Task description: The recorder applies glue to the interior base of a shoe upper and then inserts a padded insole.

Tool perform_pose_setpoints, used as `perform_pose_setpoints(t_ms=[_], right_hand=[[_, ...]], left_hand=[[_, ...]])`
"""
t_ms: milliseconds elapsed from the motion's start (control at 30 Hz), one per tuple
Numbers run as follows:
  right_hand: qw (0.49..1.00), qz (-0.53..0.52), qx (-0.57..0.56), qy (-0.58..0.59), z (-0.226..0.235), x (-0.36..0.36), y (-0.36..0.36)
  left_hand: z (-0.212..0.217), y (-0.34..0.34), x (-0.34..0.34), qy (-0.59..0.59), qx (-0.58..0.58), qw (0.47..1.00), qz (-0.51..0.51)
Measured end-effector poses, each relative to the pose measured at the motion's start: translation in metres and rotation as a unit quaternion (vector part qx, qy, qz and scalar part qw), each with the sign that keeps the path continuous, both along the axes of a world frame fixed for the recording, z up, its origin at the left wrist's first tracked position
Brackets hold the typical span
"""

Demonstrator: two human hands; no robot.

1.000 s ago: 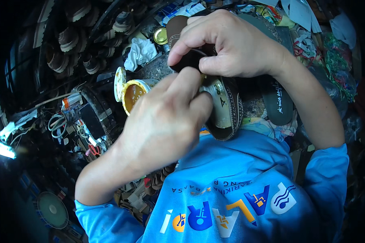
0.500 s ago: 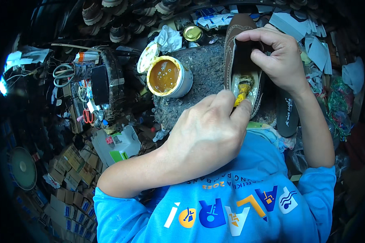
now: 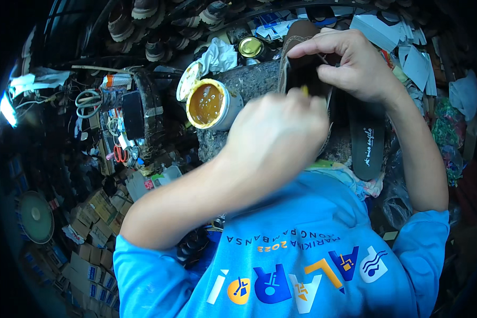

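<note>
A brown shoe [image 3: 301,33] with stitched trim stands toe away from me on the dark, rough work block [image 3: 261,79]. My right hand [image 3: 350,61] pinches its upper at the opening, fingers over the rim and thumb inside. My left hand [image 3: 281,135], smeared by motion, is closed over the shoe's heel end. A bit of the yellow brush handle [image 3: 305,90] sticks up past its knuckles; the bristles are hidden. On the left of the block, a white tub [image 3: 229,108] of amber glue leans open, lid tilted back. A dark insole [image 3: 368,151] lies right of the shoe.
Behind the tub are crumpled white paper [image 3: 218,55] and a tin with a gold lid [image 3: 250,47]. Several shoes [image 3: 159,47] line the far left. Paper sheets [image 3: 420,69] and plastic bags [image 3: 449,124] crowd the right. Stacked boxes [image 3: 98,212] fill the lower left.
My left hand has moved up over the shoe's heel, covering most of the brush. The shoe and my right hand have shifted slightly left in view; the right hand keeps its pinch.
</note>
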State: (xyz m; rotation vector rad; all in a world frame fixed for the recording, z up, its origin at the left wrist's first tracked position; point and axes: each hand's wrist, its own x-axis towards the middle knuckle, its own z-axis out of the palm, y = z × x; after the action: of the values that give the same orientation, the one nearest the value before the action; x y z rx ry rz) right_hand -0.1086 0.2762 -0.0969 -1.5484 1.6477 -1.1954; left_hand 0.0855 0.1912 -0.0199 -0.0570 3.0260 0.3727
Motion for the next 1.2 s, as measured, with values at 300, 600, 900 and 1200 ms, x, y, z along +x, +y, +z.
perform_pose_setpoints(t_ms=[300,600,900,1200], right_hand=[[0.996,-0.004,-0.081,0.024,-0.004,0.001,-0.003],[0.990,-0.025,-0.131,0.036,-0.013,0.002,-0.005],[0.994,-0.018,-0.107,0.026,-0.013,0.003,-0.006],[0.997,-0.007,-0.073,-0.004,-0.006,0.007,-0.009]], left_hand=[[-0.012,0.004,-0.013,-0.002,-0.070,0.997,0.020],[-0.012,0.005,-0.005,0.045,-0.031,0.995,0.080],[-0.009,0.013,-0.003,-0.015,0.012,0.995,0.099],[-0.035,0.013,-0.029,-0.119,-0.112,0.980,0.112]])
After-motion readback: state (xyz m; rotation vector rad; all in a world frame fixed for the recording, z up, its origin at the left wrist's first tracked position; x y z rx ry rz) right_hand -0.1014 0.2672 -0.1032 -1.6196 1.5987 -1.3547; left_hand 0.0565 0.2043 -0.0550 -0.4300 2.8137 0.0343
